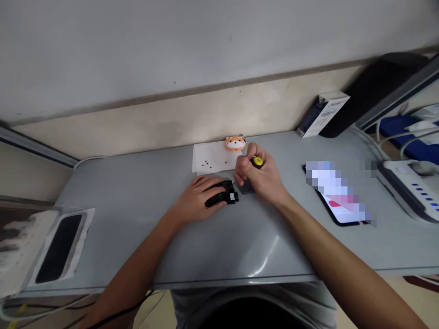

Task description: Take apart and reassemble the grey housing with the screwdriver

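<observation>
My left hand (199,198) is wrapped around a small black device (230,197) on the desk, whose exact kind I cannot make out. It bears a white label, and some green shows inside it. In my closed right hand (260,176) is a screwdriver (258,162) with a yellow-ended black handle, its thin shaft slanting down left to the device. A flat dark piece (247,187) lies partly hidden under that hand. Behind both hands, several tiny dark screws (206,163) rest on white paper (216,153).
An orange animal-faced case (235,142) sits on the paper's far edge. To the right are a lit phone (338,201), a power strip (411,187) and a leaning carton (322,113). At left a dark phone (60,249) lies on the grey desk (222,251).
</observation>
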A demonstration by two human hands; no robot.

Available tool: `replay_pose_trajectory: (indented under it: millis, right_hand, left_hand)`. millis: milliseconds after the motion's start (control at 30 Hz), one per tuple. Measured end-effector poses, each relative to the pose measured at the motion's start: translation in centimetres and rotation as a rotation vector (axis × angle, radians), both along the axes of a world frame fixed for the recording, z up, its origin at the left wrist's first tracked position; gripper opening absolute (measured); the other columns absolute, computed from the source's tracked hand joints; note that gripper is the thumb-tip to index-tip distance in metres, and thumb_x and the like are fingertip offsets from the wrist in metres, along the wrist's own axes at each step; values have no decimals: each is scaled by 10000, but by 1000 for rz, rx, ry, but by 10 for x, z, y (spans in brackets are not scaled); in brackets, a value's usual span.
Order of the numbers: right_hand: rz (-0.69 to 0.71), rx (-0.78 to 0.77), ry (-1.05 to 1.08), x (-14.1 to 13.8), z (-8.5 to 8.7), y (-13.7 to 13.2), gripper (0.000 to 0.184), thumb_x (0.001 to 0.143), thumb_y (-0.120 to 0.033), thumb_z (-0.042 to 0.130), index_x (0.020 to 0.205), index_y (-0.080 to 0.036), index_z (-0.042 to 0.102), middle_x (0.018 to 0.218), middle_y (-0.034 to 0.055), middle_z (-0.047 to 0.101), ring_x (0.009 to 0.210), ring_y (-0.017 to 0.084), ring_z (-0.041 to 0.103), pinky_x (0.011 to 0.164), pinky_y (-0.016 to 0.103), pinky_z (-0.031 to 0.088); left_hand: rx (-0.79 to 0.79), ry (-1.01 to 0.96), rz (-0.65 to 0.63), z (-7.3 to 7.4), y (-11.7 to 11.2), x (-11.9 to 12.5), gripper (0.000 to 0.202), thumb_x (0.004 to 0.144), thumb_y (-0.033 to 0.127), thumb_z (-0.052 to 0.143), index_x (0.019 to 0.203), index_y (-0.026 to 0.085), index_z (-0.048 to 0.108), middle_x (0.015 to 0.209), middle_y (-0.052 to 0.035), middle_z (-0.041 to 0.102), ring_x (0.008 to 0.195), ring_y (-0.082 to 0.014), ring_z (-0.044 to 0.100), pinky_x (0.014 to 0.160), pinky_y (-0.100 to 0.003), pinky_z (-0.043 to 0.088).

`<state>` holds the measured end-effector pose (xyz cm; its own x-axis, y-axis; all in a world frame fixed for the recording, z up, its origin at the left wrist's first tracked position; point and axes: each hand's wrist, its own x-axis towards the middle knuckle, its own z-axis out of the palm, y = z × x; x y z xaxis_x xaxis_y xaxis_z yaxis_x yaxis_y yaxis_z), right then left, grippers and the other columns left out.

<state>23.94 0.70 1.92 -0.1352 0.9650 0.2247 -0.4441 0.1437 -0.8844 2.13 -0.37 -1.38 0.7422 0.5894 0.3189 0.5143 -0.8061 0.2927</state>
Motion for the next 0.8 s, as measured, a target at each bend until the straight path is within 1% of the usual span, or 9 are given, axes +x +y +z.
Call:
replay_pose_trajectory:
  millis: [67,133,267,333,467,533,633,733,800]
  right_hand:
    - [-32,23,-12,0,2,1,506,882,-683,722,789,-256,467,589,-83,437,507,98,445,523,272,404]
    - [5,2,16,1,6,2,493,923,-731,627,839,-250,563,672,-42,506,589,123,510,595,298,468]
    - [123,-69,50,6,7,3,465,852,-688,750,870,-239,629,857,6,638,774,160,647,753,329,543]
    - [117,-65,41,6,4,3,504,793,-689,810,835,-244,576,791,-19,632,713,150,649,714,322,539]
    - [-80,13,-55,3,-2,3,535,819,-698,777,783,-256,479,605,-82,490,517,106,509,567,284,449]
    - [-97,9,-64,1,1,2,512,889,-762,642,831,-263,550,634,-59,495,547,124,507,575,302,451]
    - [-3,-56,-17,2,7,0,500,960,-755,523,947,-275,663,736,-6,552,672,168,569,649,339,504]
    - [20,-94,8,5,9,0,441,875,-694,711,841,-262,631,865,17,622,806,178,643,740,343,539]
    - [9,-108,29,6,5,1,509,776,-678,829,788,-257,544,859,-3,634,785,167,658,726,332,539]
  left_hand:
    - [-3,4,2,1,0,0,249,1060,378,603,1210,223,727,1334,-100,739,1232,-249,693,1081,-427,501]
    - [6,-2,2,1,0,0,246,1060,373,605,1209,221,728,1332,-105,741,1235,-250,692,1080,-429,499]
    - [17,-6,-4,1,1,0,245,1054,377,613,1205,226,732,1322,-105,747,1224,-250,696,1073,-425,498]
    - [19,-4,-2,1,1,1,248,1054,383,610,1196,223,735,1328,-106,745,1211,-249,702,1062,-420,502]
    - [10,0,3,1,-1,1,256,1062,393,594,1194,226,737,1315,-102,751,1204,-241,706,1064,-412,503]
    - [1,1,4,1,-1,1,260,1062,397,594,1199,228,736,1310,-98,754,1214,-243,702,1073,-416,501]
    - [2,-11,4,-1,-2,1,271,1065,407,590,1196,218,733,1324,-103,749,1217,-248,700,1074,-422,498]
    - [7,-17,5,-4,-2,1,280,1067,422,585,1188,219,733,1321,-106,751,1210,-250,703,1074,-424,497]
    - [1,-11,9,-4,-1,1,276,1067,424,583,1184,223,732,1319,-104,753,1206,-247,706,1074,-423,498]
